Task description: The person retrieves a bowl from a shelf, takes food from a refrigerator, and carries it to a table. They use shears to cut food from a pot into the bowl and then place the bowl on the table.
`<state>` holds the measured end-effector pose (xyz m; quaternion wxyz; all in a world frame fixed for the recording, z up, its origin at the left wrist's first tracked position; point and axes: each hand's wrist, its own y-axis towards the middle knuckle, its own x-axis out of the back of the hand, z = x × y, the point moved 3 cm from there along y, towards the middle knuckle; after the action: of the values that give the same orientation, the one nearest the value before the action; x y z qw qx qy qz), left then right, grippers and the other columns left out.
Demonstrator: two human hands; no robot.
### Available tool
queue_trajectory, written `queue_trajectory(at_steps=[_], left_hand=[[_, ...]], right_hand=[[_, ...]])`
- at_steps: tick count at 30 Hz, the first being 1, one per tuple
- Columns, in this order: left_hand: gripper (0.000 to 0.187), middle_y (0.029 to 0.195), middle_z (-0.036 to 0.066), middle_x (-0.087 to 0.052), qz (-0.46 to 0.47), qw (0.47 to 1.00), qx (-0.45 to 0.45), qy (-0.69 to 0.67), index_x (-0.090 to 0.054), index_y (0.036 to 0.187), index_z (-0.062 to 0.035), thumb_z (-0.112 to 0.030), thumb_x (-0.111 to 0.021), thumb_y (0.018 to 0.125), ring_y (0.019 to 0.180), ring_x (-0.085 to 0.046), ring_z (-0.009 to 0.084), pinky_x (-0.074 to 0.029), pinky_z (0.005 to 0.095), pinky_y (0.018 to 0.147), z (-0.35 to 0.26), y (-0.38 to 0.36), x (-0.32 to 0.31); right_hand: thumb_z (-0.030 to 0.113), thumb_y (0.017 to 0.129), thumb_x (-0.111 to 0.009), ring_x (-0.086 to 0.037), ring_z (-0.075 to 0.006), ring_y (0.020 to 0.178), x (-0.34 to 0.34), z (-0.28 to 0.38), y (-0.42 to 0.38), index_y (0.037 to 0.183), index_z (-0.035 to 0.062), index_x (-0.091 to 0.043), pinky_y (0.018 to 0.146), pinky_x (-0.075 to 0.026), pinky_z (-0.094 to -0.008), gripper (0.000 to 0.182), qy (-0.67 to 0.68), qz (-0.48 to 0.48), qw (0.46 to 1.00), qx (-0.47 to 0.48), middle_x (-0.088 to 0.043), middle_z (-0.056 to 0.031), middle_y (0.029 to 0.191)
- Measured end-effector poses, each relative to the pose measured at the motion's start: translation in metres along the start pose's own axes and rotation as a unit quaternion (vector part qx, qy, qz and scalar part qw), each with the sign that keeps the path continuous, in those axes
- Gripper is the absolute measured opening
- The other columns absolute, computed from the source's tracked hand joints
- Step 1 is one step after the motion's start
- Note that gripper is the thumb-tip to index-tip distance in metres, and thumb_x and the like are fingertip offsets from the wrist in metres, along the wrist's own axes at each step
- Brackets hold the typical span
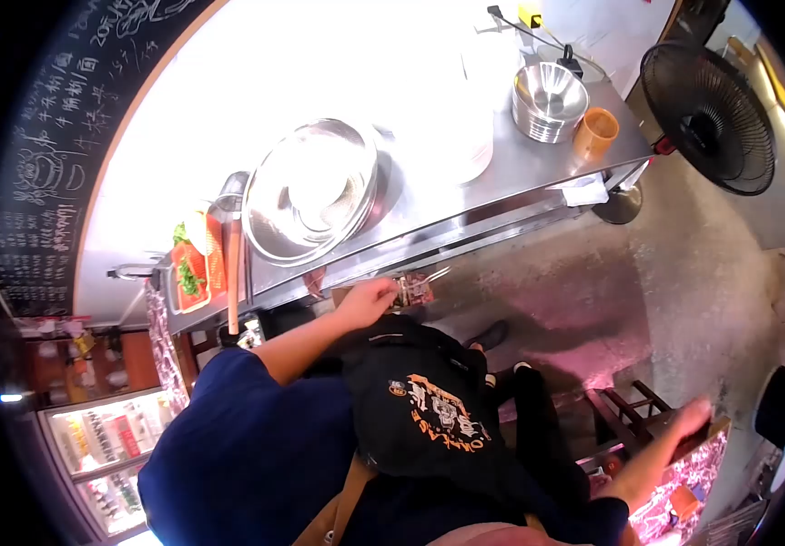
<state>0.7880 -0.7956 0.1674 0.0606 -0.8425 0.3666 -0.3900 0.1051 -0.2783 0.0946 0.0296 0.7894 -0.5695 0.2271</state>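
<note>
My left hand [369, 303] is closed, held low in front of the steel table [465, 214]. Right at its fingertips is a small reddish patterned item [415, 289] with pale thin prongs sticking out; I cannot tell whether the hand grips it. Out to the far right, my right hand [688, 420] is blurred and overlaps the wooden edge of a counter [683, 487] with shiny pink-lit wrapping. A black apron [442, 409] with a printed design covers my front.
On the steel table stand a large steel basin [265, 227], stacked steel bowls [549, 123], a wooden cup [596, 133] and an orange basket [194, 293] with greens. A long-handled ladle [234, 300] lies beside the basket. A black fan [706, 118] and a dark stool [624, 414] stand rightward.
</note>
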Motion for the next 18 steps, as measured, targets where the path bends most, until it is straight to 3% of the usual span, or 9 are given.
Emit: queue_trajectory(at_steps=[1,2,3,4,6,8,9,10,18], left_hand=[[0.021,0.085,0.010,-0.066,-0.022,0.997,-0.065,-0.033,-0.065,0.110,-0.0054,-0.018,-0.060,0.095,0.074,-0.059,0.0172,-0.050,0.0328,0.070,-0.027,0.013,0.015],[0.020,0.086,0.012,-0.066,-0.052,0.993,-0.107,-0.014,-0.064,0.109,-0.0052,-0.019,-0.059,0.096,0.075,-0.061,0.0188,-0.049,0.0328,0.070,-0.046,0.030,0.036],[0.020,0.086,0.014,-0.066,-0.080,0.986,-0.146,0.003,-0.064,0.108,-0.0051,-0.020,-0.057,0.097,0.077,-0.062,0.0203,-0.049,0.0327,0.070,-0.064,0.045,0.062],[0.022,0.088,0.015,-0.067,-0.076,0.993,-0.089,-0.018,-0.064,0.107,-0.0043,-0.023,-0.055,0.098,0.080,-0.066,0.0253,-0.050,0.0368,0.073,-0.080,0.061,0.095],[0.028,0.086,0.015,-0.069,-0.188,0.977,-0.080,-0.062,-0.065,0.104,-0.0047,-0.031,-0.059,0.095,0.082,-0.067,0.0308,-0.051,0.0407,0.074,-0.102,0.098,0.170],[0.049,0.098,0.016,-0.068,-0.333,0.925,-0.179,0.049,-0.060,0.120,-0.0065,-0.043,-0.065,0.088,0.090,-0.066,0.0315,-0.051,0.0406,0.080,-0.076,0.166,0.240],[0.065,0.104,0.018,-0.067,-0.356,0.913,-0.174,0.095,-0.054,0.128,-0.0067,-0.051,-0.068,0.082,0.097,-0.066,0.0325,-0.051,0.0413,0.083,-0.066,0.206,0.272],[0.081,0.110,0.020,-0.066,-0.380,0.898,-0.172,0.140,-0.049,0.137,-0.0070,-0.058,-0.071,0.077,0.103,-0.066,0.0335,-0.052,0.0421,0.086,-0.061,0.240,0.296],[0.121,0.129,0.026,-0.056,-0.190,0.931,-0.095,0.296,-0.024,0.154,-0.0111,-0.072,-0.073,0.062,0.114,-0.061,0.0381,-0.050,0.0452,0.096,-0.059,0.320,0.309]], right_hand=[[0.020,0.097,-0.045,-0.056,-0.0163,0.104,-0.006,0.045,0.011,0.109,0.0153,-0.063,0.085,-0.042,-0.0326,0.022,-0.224,-0.080,0.971,-0.027,-0.060,-0.0018,0.107],[0.019,0.097,-0.045,-0.056,-0.0187,0.106,0.032,0.077,0.006,0.116,0.0123,-0.062,0.090,-0.042,-0.0346,0.026,0.030,-0.139,0.989,-0.045,-0.061,-0.0043,0.108],[0.021,0.099,-0.047,-0.060,-0.0234,0.100,0.013,0.133,0.018,0.122,0.0043,-0.059,0.090,-0.046,-0.0387,0.031,0.317,-0.292,0.891,-0.139,-0.063,-0.0103,0.107],[0.029,0.100,-0.052,-0.062,-0.0274,0.096,0.028,0.182,0.008,0.128,-0.0039,-0.052,0.089,-0.048,-0.0428,0.043,0.313,-0.285,0.905,-0.029,-0.063,-0.0173,0.109],[0.035,0.096,-0.062,-0.061,-0.0339,0.098,0.183,0.210,-0.107,0.117,-0.0091,-0.056,0.090,-0.049,-0.0428,0.050,0.782,-0.063,0.610,-0.116,-0.062,-0.0247,0.111],[0.030,0.095,-0.064,-0.060,-0.0284,0.095,0.286,0.256,-0.225,0.107,-0.0056,-0.059,0.083,-0.049,-0.0398,0.038,0.728,-0.140,0.660,-0.123,-0.061,-0.0225,0.108],[0.028,0.094,-0.064,-0.061,-0.0266,0.091,0.327,0.270,-0.277,0.104,-0.0042,-0.059,0.081,-0.049,-0.0404,0.033,0.854,-0.040,0.510,-0.090,-0.063,-0.0210,0.101],[0.026,0.094,-0.064,-0.061,-0.0250,0.084,0.340,0.296,-0.320,0.103,-0.0037,-0.059,0.077,-0.050,-0.0397,0.031,0.877,-0.093,0.468,-0.064,-0.064,-0.0187,0.093],[0.029,0.095,-0.064,-0.055,-0.0112,0.064,0.249,0.326,-0.568,0.098,0.0032,-0.063,0.058,-0.045,-0.0274,0.026,0.883,0.073,0.391,-0.248,-0.062,-0.0030,0.078]])
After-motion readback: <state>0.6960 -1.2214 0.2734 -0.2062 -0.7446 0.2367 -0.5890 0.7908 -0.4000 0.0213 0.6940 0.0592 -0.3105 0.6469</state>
